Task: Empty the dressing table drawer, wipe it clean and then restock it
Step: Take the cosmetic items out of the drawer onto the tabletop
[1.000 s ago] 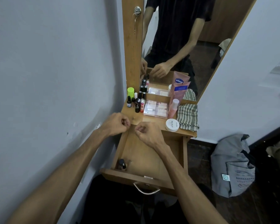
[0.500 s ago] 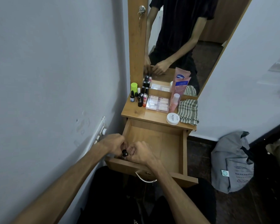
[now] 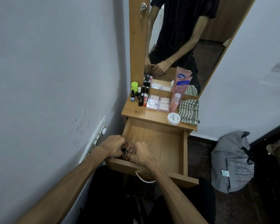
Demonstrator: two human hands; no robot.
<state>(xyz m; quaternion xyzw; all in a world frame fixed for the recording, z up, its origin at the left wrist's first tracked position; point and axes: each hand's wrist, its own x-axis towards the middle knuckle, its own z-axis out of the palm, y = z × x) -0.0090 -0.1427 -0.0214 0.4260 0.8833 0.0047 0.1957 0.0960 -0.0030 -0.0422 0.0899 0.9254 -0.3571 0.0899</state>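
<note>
The wooden drawer [image 3: 165,143] of the dressing table is pulled out, and its floor is bare apart from its front left corner. In that corner my left hand [image 3: 114,145] and my right hand [image 3: 141,153] are curled around small dark bottles [image 3: 124,150]. Only black caps show between my fingers. On the tabletop [image 3: 136,111] stand several small bottles [image 3: 140,98], a clear case of cosmetics [image 3: 158,103], a pink tube [image 3: 178,92], a white round jar [image 3: 173,118] and a folded striped cloth [image 3: 189,111].
A mirror [image 3: 184,38] rises behind the tabletop with a lock and key [image 3: 143,7] on its wooden frame. A grey wall is close on the left with a white socket strip [image 3: 98,136]. A grey bag [image 3: 231,162] lies on the dark floor to the right.
Both hands came down from the tabletop edge into the drawer's front left corner and closed on the small bottles there. The view shifted back slightly.
</note>
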